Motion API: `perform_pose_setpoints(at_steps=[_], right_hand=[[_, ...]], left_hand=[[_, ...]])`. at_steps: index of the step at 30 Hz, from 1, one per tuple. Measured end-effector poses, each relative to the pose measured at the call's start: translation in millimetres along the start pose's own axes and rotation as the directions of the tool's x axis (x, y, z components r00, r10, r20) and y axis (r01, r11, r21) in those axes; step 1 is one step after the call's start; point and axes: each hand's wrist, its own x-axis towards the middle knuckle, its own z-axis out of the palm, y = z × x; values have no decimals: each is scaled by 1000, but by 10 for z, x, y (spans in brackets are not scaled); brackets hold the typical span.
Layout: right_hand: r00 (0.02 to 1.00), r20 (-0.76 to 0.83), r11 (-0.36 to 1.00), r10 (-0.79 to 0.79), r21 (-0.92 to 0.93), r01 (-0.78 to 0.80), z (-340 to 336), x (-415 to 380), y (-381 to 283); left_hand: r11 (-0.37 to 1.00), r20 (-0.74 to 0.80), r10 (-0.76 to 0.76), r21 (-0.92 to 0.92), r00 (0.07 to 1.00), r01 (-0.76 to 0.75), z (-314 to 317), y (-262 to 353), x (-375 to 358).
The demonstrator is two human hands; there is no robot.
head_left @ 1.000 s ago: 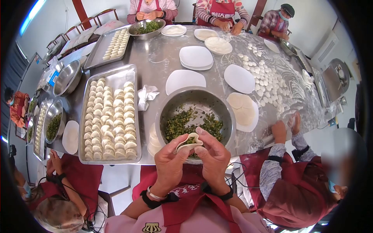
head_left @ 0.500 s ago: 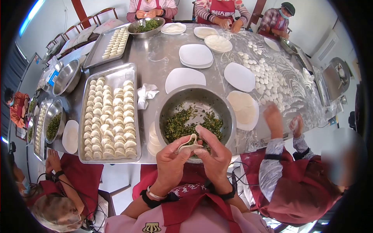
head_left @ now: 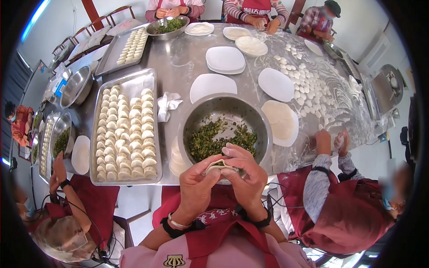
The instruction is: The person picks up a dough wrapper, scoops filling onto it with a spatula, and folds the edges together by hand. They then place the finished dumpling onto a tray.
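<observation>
Both of my hands hold one dumpling (head_left: pixel 220 165) in front of the near rim of a steel bowl. Green filling shows in the opening of its folded wrapper. My left hand (head_left: pixel 196 181) grips the left side with thumb and fingers. On the right side, my right hand (head_left: pixel 246 176) pinches the edge, thumb below and fingers above. Behind them, the steel bowl (head_left: pixel 181 134) holds chopped green filling (head_left: pixel 208 138). Round wrappers (head_left: pixel 176 158) lie partly hidden at the bowl's left. A metal tray (head_left: pixel 154 89) with rows of folded dumplings (head_left: pixel 125 138) stands further left.
White plates (head_left: pixel 213 87) lie beyond the bowl, and a plate of wrappers (head_left: pixel 281 123) is to its right. A crumpled cloth (head_left: pixel 169 106) sits beside the tray. Dough pieces (head_left: pixel 308 87) cover the floured right side. Co-workers sit close at left and right.
My fingers have shifted slightly along the dumpling's edge, and its opening looks narrower. The right co-worker's hand has moved down toward the table edge; the left co-worker's hand has risen toward a plate.
</observation>
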Motion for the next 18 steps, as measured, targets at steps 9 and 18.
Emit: perform_pose_setpoints(at_steps=[9,18], right_hand=[[990,98,982,-105,-146,118,-83,8,88],[999,14,995,34,99,-35,11,-69,100]], left_hand=[[994,-28,-25,105,999,28,1,23,-3],[995,-12,-11,97,1000,12,-56,-28,10]])
